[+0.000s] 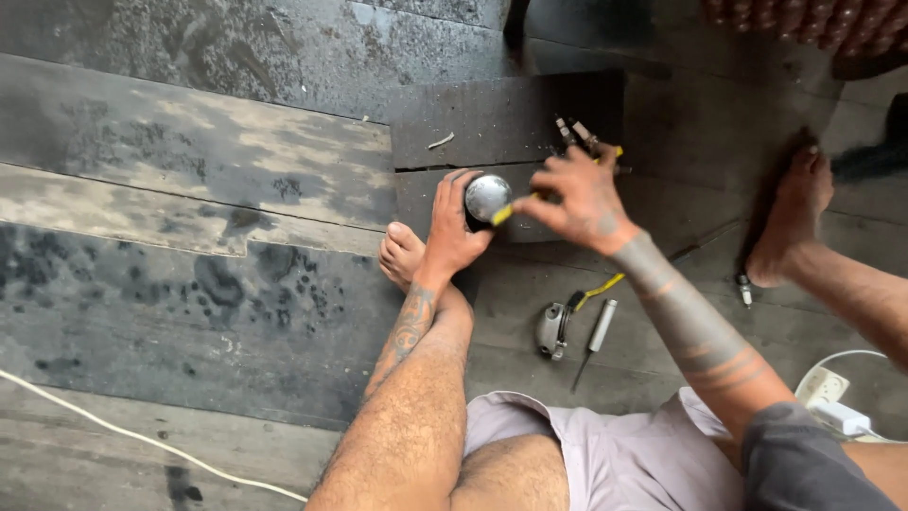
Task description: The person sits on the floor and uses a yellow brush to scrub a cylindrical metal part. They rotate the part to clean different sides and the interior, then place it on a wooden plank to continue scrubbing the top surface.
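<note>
Seated on a dark plank floor [236,312], a person's left hand [452,232] clamps a round metal part [487,197] while right-hand [582,194] fingers grip a yellow-handled tool [503,214], apparently prying it, needing steady leverage.

The floor [189,284] was dark, worn wooden boards, stained and blotchy, with paler scuffed patches under daylight.

We see open, bare floor boards [189,170] all along the left edge. On the right, a metal clamp [551,329], a screwdriver [596,339], a spark plug [744,289] and a foot [793,218] crowd the way.
</note>
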